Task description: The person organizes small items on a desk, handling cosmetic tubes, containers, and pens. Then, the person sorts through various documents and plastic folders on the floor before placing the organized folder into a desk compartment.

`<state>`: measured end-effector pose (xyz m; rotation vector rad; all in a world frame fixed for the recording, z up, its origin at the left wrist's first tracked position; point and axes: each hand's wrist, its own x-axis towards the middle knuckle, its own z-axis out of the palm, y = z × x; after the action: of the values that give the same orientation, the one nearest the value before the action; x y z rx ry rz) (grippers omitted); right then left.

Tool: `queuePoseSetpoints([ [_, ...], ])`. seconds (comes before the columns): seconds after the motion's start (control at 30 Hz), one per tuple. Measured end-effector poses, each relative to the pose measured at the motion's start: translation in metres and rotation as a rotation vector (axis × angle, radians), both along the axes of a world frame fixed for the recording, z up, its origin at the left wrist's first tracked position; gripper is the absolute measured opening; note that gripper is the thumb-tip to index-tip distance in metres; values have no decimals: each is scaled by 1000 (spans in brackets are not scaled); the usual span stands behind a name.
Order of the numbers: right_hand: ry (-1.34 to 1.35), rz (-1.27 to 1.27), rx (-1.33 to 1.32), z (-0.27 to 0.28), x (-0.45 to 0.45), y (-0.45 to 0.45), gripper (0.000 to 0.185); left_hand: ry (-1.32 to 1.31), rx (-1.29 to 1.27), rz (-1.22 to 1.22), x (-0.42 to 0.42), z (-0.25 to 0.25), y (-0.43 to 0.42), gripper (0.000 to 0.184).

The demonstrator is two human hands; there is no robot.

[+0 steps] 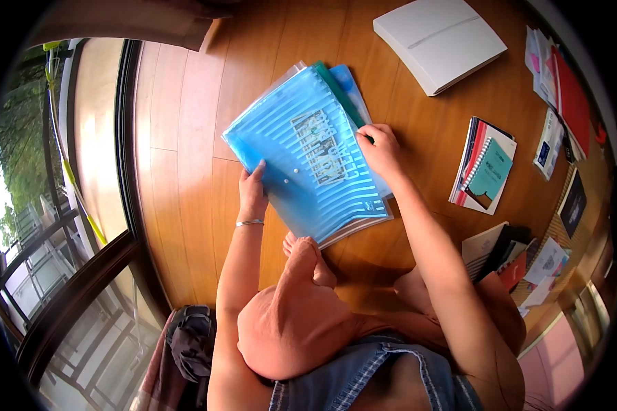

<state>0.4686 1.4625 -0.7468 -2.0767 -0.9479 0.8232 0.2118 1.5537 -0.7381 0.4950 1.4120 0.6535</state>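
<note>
Left hand [253, 192] and right hand [377, 147] both grasp a stack of plastic folders [312, 154], which is between them, over the wooden floor [183, 144] and in front of the person. On top is a blue striped document folder [274, 137], printed with a photo-like panel, the word "CLEAR" and two small white snap dots. The left hand grips its left edge, thumb on the face; a silver bracelet [250, 222] circles that wrist. The right hand has its fingers curled at the stack's right edge; which layers it pinches, I cannot tell. A dark green folder [339, 92] sticks out from behind the blue striped document folder at the far right.

Beyond the stack and to its right lies a white box [440, 41]. Directly right of the stack, well apart, a teal spiral notebook [488, 172] rests on some books [472, 140]. Farther right of the stack is a red folder [572, 103]. Just below the stack are the toes of a bare foot [305, 257].
</note>
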Motion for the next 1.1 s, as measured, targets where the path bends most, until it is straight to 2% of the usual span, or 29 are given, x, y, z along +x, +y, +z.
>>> queuePoseSetpoints([
  [0.07,17,17,38,-7,6,0,17,13,-14,-23,1,0,-1,30],
  [0.1,241,2,-60,12,7,5,19,17,3,-10,2,-1,-2,30],
  [0.23,177,6,-5,21,-4,0,19,-28,52,39,0,-3,-5,26],
  [0.3,317,-75,-10,30,-5,-4,19,13,71,34,-3,-2,-5,25],
  [0.43,111,-125,101,-1,-11,-20,18,92,149,13,-11,10,0,28],
  [0.53,262,-252,70,-10,-9,-22,17,38,213,28,-28,23,7,31],
  [0.6,163,-276,107,-8,-7,-21,18,58,178,56,-40,36,13,31],
  [0.7,225,-299,129,-13,13,-25,16,-80,196,119,-77,22,19,30],
  [0.77,531,-338,-35,-10,26,-27,15,-65,176,165,-97,13,18,29],
  [0.9,561,-194,5,-7,37,-30,14,-39,134,209,-125,-3,10,29],
  [0.97,434,-43,-95,-1,42,-29,12,-41,129,206,-139,-7,7,29],
  [1.07,533,-55,-40,1,57,-27,9,-19,136,205,-151,-8,7,29],
  [1.1,493,5,0,-24,71,-35,14,5,136,199,-157,-10,7,29],
])
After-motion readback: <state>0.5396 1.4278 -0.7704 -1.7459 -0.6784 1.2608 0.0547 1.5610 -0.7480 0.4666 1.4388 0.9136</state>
